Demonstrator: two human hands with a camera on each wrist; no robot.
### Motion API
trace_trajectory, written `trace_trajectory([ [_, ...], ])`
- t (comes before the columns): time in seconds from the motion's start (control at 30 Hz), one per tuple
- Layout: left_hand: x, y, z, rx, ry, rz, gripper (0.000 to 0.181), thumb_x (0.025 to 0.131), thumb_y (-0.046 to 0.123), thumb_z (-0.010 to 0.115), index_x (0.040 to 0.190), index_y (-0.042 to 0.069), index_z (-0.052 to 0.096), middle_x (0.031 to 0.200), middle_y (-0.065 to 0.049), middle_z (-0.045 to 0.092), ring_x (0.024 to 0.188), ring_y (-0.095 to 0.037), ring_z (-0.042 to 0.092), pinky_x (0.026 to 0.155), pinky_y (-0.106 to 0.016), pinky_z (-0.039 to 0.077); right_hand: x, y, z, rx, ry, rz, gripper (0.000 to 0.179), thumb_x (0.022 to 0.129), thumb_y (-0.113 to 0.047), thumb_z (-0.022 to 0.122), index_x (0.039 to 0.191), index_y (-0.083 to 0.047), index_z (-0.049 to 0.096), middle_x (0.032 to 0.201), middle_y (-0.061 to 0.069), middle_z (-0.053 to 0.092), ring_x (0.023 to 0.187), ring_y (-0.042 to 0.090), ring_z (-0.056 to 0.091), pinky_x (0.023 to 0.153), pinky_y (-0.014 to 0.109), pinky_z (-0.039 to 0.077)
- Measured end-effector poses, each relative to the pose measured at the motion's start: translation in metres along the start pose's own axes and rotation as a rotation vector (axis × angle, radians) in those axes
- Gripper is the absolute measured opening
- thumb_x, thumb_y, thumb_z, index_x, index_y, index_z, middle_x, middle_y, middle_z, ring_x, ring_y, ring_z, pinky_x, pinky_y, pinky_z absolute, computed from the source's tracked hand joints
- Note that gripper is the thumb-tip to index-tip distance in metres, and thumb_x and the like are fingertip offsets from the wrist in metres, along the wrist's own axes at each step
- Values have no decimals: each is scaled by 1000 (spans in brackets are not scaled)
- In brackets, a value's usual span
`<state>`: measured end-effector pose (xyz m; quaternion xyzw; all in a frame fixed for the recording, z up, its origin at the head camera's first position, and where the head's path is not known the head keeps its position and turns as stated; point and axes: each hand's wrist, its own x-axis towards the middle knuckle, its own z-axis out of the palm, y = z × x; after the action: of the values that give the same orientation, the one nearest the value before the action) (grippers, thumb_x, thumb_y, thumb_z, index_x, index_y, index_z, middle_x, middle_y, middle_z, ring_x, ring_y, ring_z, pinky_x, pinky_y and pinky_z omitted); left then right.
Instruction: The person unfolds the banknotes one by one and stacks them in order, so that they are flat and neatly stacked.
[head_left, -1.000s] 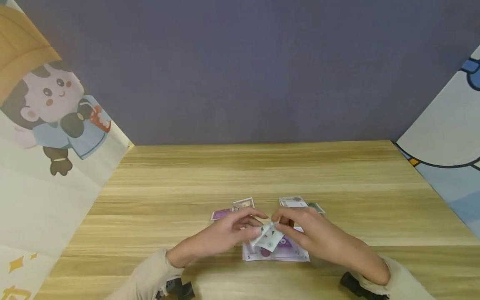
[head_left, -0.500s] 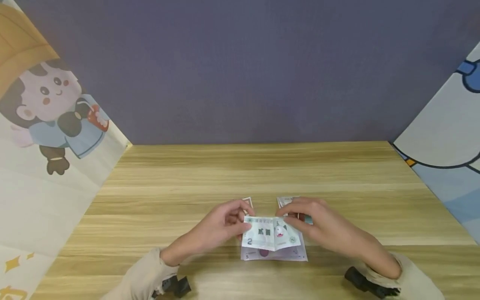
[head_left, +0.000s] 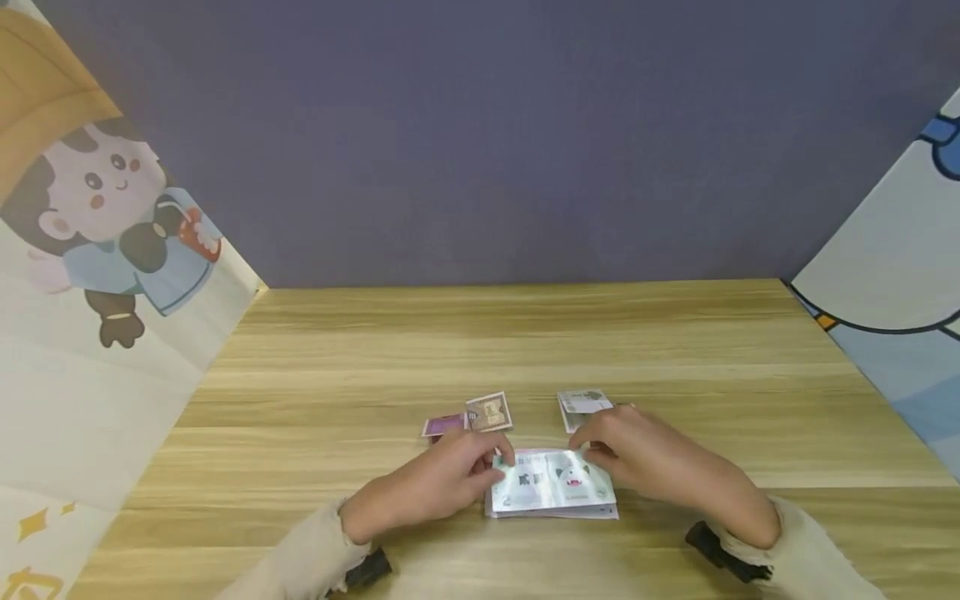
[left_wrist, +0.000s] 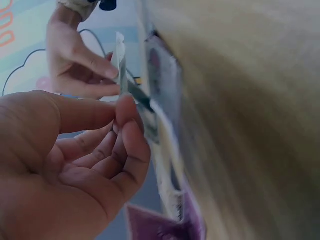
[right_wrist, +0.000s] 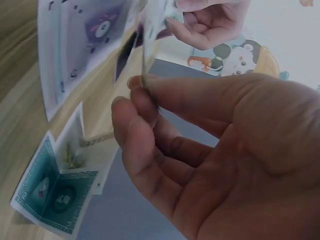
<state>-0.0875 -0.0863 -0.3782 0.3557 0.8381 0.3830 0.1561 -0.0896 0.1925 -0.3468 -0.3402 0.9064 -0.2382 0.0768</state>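
A pale green-and-white play banknote (head_left: 555,492) with a centre crease is stretched between my two hands. My left hand (head_left: 450,471) pinches its left end between thumb and forefinger. At the other end, my right hand (head_left: 648,458) pinches it near the upper corner. The wrist views show the green banknote (left_wrist: 121,57) held edge-on, apart from the table. Below it lies a stack of purple play banknotes (right_wrist: 82,45), mostly covered in the head view, with only a lower edge showing.
Behind my left hand lie a small purple note (head_left: 442,425) and a brown note (head_left: 489,412). A folded white note (head_left: 585,402) lies behind my right hand, near a folded dark green note (right_wrist: 60,195). The wooden table (head_left: 525,333) meets a grey panel (head_left: 525,167) at the back.
The green banknote has gone from folded to spread out, then moved down over the purple stack. My hands first moved apart, then lowered; the brown and small purple notes show again.
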Motion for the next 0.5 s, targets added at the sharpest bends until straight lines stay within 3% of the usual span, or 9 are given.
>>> trace_trajectory([
  [0.2,1,-7,7,63,-70,8,18,94,3,65,111,6,68,77,10,60,65,1,53,60,-16,50,3,1,10,-35,-47,49,19,87,4,70,101,-6,76,96,6,75,65,-1,54,56,19,48],
  [0.4,2,-11,10,67,-75,16,21,93,6,67,114,4,68,78,12,58,68,1,53,63,-16,50,5,3,19,-94,-36,44,13,85,3,72,92,-8,74,75,-3,67,56,0,48,50,18,44],
  [0.5,3,-11,10,67,-73,15,21,93,7,67,114,3,67,77,12,57,68,1,53,62,-16,50,5,4,23,-126,-24,53,12,83,3,73,91,-6,73,75,-2,66,59,2,50,50,17,45],
])
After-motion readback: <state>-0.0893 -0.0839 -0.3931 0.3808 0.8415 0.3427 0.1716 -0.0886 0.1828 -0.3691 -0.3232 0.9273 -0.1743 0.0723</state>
